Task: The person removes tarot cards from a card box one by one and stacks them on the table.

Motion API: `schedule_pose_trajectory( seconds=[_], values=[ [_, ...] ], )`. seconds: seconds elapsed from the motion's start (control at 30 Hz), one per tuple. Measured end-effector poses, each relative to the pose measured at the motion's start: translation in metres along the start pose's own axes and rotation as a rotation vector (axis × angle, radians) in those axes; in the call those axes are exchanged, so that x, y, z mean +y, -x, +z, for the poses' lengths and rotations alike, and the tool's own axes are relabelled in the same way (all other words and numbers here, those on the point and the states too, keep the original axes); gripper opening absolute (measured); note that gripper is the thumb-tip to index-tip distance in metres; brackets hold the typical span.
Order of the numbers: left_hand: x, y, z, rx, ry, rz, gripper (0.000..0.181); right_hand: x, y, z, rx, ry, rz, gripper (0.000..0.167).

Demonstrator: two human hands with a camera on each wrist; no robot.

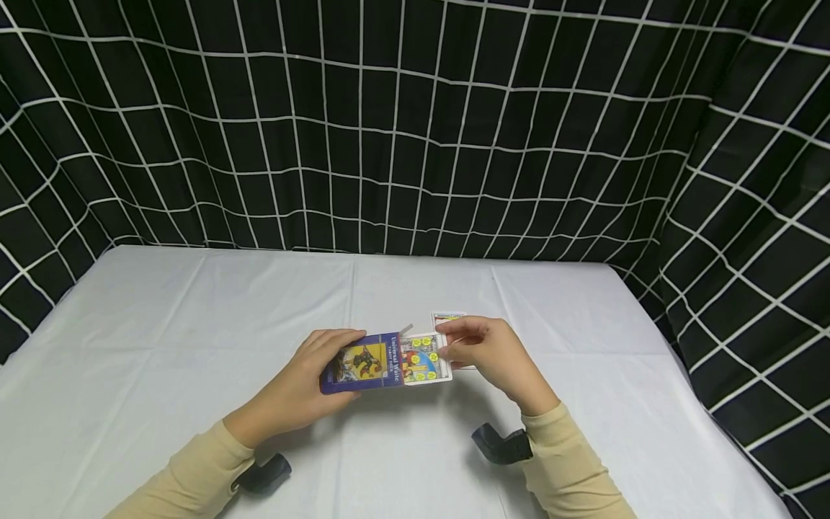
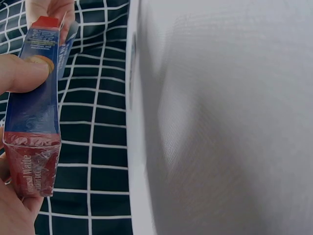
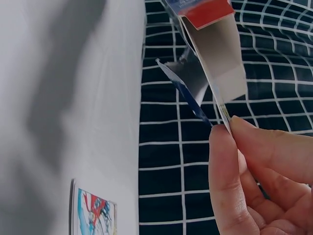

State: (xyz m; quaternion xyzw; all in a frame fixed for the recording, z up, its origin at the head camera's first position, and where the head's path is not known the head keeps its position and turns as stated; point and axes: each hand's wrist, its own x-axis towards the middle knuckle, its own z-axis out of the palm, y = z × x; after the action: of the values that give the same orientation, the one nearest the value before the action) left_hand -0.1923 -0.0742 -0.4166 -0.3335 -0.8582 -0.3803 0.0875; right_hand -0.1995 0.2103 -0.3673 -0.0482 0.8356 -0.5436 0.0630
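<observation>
In the head view my left hand grips a blue tarot card box above the table, its mouth facing right. A tarot card with yellow discs sticks partway out of that mouth. My right hand pinches the card's outer edge between thumb and finger. The right wrist view shows the card edge-on, beside the box's loose blue flap. My left thumb presses the box's narrow side in the left wrist view. Behind the right hand, more card lies face up on the table, partly hidden.
A white cloth covers the table. Black fabric with a white grid hangs behind it and at both sides. Dark wrist mounts are strapped under both sleeves, close above the cloth.
</observation>
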Motion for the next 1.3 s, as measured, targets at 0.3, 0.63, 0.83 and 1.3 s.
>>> schedule_pose_trajectory(
  seconds=[0.3, 0.63, 0.83, 1.3],
  values=[
    [-0.001, 0.000, -0.001, -0.003, 0.002, -0.009, 0.075, -0.001, 0.001, -0.008, 0.027, 0.017, -0.006, 0.035],
    [0.001, 0.000, -0.002, -0.007, 0.009, -0.016, 0.075, -0.004, 0.003, -0.017, 0.051, 0.036, 0.012, 0.034],
    [0.001, 0.000, -0.002, -0.013, 0.013, -0.021, 0.076, -0.004, 0.003, -0.020, 0.044, 0.045, 0.012, 0.035],
    [0.000, 0.000, -0.003, -0.010, 0.014, -0.020, 0.076, -0.003, 0.004, -0.026, 0.035, 0.028, 0.009, 0.037]
  ],
)
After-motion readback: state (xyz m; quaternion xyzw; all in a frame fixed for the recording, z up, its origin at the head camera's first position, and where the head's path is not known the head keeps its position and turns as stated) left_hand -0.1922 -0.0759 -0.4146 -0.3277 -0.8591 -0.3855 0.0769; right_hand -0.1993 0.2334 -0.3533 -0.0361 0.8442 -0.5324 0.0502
